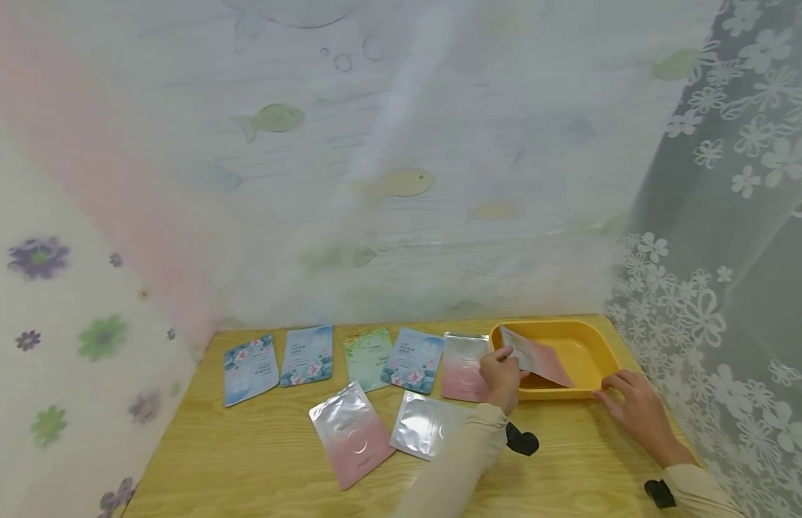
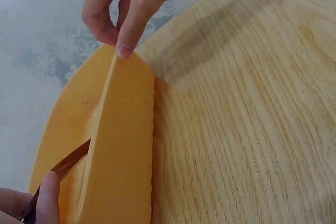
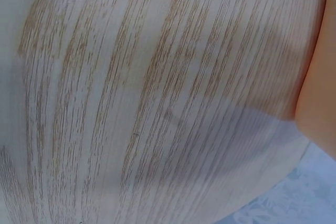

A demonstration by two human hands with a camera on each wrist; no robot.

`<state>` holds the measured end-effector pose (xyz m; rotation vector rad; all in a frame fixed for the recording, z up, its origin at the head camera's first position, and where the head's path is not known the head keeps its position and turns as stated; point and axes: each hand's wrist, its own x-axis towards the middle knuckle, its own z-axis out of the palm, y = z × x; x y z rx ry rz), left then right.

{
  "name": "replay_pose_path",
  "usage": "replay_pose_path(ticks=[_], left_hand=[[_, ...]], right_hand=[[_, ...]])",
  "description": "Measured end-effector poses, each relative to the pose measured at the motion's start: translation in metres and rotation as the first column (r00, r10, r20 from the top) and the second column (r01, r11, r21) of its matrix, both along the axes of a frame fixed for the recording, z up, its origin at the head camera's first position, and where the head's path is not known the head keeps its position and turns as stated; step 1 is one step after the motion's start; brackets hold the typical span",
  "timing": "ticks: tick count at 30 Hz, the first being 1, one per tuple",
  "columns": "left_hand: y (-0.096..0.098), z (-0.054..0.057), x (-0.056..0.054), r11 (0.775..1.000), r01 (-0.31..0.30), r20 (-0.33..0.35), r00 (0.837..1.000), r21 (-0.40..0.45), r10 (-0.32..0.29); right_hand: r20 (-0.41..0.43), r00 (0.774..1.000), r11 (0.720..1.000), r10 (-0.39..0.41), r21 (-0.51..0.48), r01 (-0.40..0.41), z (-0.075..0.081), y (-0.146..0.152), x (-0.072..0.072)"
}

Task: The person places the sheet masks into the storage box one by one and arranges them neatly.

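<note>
My left hand [image 1: 500, 378] pinches a pink and silver sheet mask packet [image 1: 546, 360] by its left edge. The packet slants down into a yellow plastic tray [image 1: 585, 393] at the table's back right, its lower part inside the tray. With thumb and fingers, my right hand [image 1: 636, 406] grips the tray's front right rim. In the left wrist view, the right hand [image 2: 134, 9] pinches the rim, while the left fingers [image 2: 48, 198] hold the packet's dark edge. The right wrist view shows mostly tabletop, with blurred skin at its right edge.
Blue flowered packets [image 1: 252, 369], a green one [image 1: 367, 357] and pink and silver ones [image 1: 352, 435] lie on the wooden table [image 1: 245, 460]. A silver packet [image 1: 426, 424] is partly behind the left sleeve. Patterned curtains [image 1: 401, 180] surround the back and sides.
</note>
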<state>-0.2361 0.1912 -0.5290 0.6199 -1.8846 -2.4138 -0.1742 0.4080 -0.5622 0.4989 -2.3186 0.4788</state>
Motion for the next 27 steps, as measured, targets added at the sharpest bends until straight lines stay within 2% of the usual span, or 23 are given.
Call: replay_pose_path(ticks=[5,8,11,12,14,16,19,22,27], left_hand=[[0.003,0.0,0.0,0.992,0.048,0.026,0.999,-0.113,-0.045],[0.005,0.0,-0.001,0.974,0.086,0.012,0.996,-0.21,-0.086],[0.007,-0.001,-0.001,0.922,0.146,0.017,0.989,-0.359,-0.15],[0.007,-0.001,-0.001,0.896,0.171,0.025,0.984,-0.41,-0.176],[0.006,0.0,-0.001,0.851,0.217,0.036,0.973,-0.479,-0.228],[0.004,0.001,-0.001,0.818,0.227,0.015,0.966,-0.529,-0.258],[0.001,0.002,-0.002,0.785,0.206,-0.03,0.961,-0.584,-0.274],[-0.002,0.002,-0.004,0.748,0.186,-0.047,0.959,-0.637,-0.278],[-0.005,0.003,-0.005,0.725,0.2,-0.056,0.948,-0.658,-0.312]], right_hand=[[0.014,1.0,1.0,-0.021,0.008,0.021,-0.001,0.0,0.0],[0.013,1.0,1.0,-0.024,0.013,0.024,-0.001,0.0,0.0],[0.011,1.0,1.0,-0.02,0.007,0.02,0.001,0.0,0.0],[0.011,1.0,1.0,-0.021,0.007,0.021,0.001,-0.001,0.001],[0.011,1.0,1.0,-0.027,0.007,0.027,0.001,-0.001,0.001],[0.014,0.999,1.0,-0.031,0.004,0.031,0.002,-0.001,0.001],[0.022,0.999,0.999,-0.036,0.007,0.036,0.001,-0.002,0.001],[0.032,0.999,0.999,-0.044,0.015,0.043,0.0,-0.002,0.001],[0.039,0.997,0.998,-0.067,0.025,0.066,0.001,-0.003,0.002]])
